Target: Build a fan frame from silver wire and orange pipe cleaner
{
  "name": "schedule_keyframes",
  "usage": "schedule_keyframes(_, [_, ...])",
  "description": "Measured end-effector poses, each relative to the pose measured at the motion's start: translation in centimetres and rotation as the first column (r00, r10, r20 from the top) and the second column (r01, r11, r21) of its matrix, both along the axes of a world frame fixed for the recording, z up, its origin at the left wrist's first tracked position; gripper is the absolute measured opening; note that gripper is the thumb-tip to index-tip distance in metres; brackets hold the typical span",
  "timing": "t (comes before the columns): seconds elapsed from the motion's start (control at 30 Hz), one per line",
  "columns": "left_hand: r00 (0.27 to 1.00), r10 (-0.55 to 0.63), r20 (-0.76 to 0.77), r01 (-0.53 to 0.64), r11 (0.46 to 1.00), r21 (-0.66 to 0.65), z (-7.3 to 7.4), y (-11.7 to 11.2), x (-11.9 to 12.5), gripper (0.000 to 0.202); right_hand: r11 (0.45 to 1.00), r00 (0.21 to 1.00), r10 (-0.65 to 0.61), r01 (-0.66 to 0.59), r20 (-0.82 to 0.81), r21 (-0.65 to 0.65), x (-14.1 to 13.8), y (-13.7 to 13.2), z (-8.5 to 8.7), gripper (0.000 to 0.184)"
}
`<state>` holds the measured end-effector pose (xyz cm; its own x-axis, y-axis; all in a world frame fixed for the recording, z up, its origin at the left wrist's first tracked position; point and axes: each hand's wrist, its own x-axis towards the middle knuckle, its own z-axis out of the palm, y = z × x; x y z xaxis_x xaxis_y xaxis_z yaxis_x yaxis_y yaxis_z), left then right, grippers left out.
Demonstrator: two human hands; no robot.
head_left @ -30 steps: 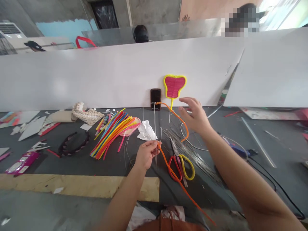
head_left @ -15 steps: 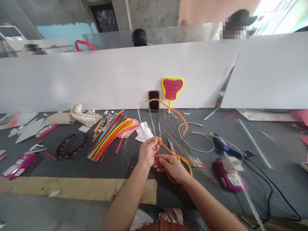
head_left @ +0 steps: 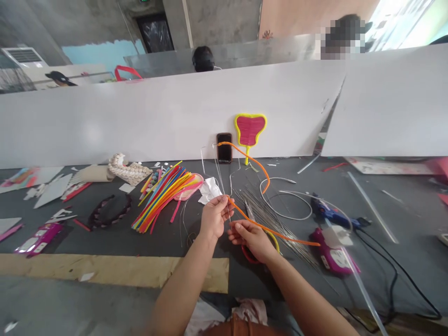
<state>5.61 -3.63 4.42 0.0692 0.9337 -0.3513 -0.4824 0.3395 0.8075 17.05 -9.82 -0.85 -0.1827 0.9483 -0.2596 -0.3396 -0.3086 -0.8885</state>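
My left hand [head_left: 214, 218] is closed, pinching a bent wire frame [head_left: 230, 181] together with an orange pipe cleaner [head_left: 276, 229]. The pipe cleaner's free end stretches right, above my right hand. Just below the left fingers, my right hand [head_left: 251, 239] is closed around the lower end of the frame's wire. Another orange length [head_left: 257, 163] hangs from the top of the frame and curves down to the right. Under my right hand lie scissors [head_left: 272, 240] with red and yellow handles, partly covered.
Colourful pipe cleaners [head_left: 164, 198], a dark headband [head_left: 111, 212] and crumpled white paper [head_left: 210, 190] lie left. To the right are loose wires [head_left: 280, 228], a blue glue gun [head_left: 332, 214] and a purple box [head_left: 336, 259]. A phone [head_left: 224, 154] and yellow-edged fan [head_left: 250, 130] lean on the white partition.
My right hand has slid down the wire, a little away from my left hand. The orange pipe cleaner's free end has swung slightly right and down. The view has shifted a little.
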Motion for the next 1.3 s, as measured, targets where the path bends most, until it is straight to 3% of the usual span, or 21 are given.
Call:
schedule_keyframes(0.07, [1.000,0.003,-0.005,-0.003,1.000,-0.002,0.3,0.2,-0.1,0.021,0.987,0.965,-0.065,0.024,0.254,0.161,0.5,0.0,0.2,0.031])
schedule_keyframes(0.13, [1.000,0.005,-0.010,-0.005,1.000,0.000,0.4,0.3,-0.1,0.020,0.937,0.859,-0.160,-0.023,0.487,0.349,0.8,0.0,0.3,0.024])
schedule_keyframes(0.2, [1.000,0.010,-0.011,-0.010,1.000,0.000,0.3,0.3,-0.1,0.020,0.871,0.750,-0.237,-0.117,0.618,0.477,0.9,0.0,0.3,0.018])
schedule_keyframes(0.37, [1.000,0.011,0.003,-0.011,1.000,-0.021,-0.1,0.1,0.3,0.020,0.792,0.600,-0.322,-0.253,0.732,0.556,0.8,0.0,0.0,0.020])
schedule_keyframes(0.5, [1.000,-0.003,-0.017,0.003,1.000,-0.025,-0.2,-0.1,0.8,0.021,0.755,0.535,-0.362,-0.312,0.763,0.577,0.7,-0.2,0.0,0.026])
schedule_keyframes(0.8, [0.998,0.009,-0.069,-0.007,1.000,0.022,-0.7,0.1,0.6,0.025,0.767,0.490,-0.398,-0.287,0.776,0.575,0.5,-0.4,-0.4,0.023])
schedule_keyframes(0.9, [0.992,0.047,-0.121,-0.041,0.998,0.052,-1.3,0.4,0.1,0.027,0.720,0.466,-0.400,-0.374,0.790,0.585,0.2,-1.0,0.6,0.021])
schedule_keyframes(1.0, [0.980,0.075,-0.182,-0.062,0.995,0.081,-1.9,0.4,-0.3,0.029,0.648,0.542,-0.370,-0.431,0.754,0.628,0.4,-1.4,2.9,0.022])
schedule_keyframes(1.1, [0.980,0.063,-0.190,-0.044,0.994,0.103,-2.3,0.3,-0.6,0.028,0.649,0.633,-0.393,-0.324,0.667,0.689,1.4,-0.6,5.4,0.020])
schedule_keyframes(1.17, [0.985,0.034,-0.171,-0.019,0.996,0.093,-2.5,0.1,-0.7,0.028,0.699,0.662,-0.411,-0.213,0.627,0.683,2.2,0.7,6.3,0.019])
schedule_keyframes(1.23, [0.990,-0.005,-0.144,0.015,0.998,0.064,-2.8,-0.1,-0.7,0.028,0.761,0.692,-0.428,-0.072,0.581,0.645,3.1,2.2,6.3,0.018])
schedule_keyframes(1.3, [0.991,-0.044,-0.123,0.049,0.998,0.035,-3.1,-0.3,-0.6,0.028,0.788,0.721,-0.478,0.098,0.502,0.608,3.7,3.6,5.8,0.020])
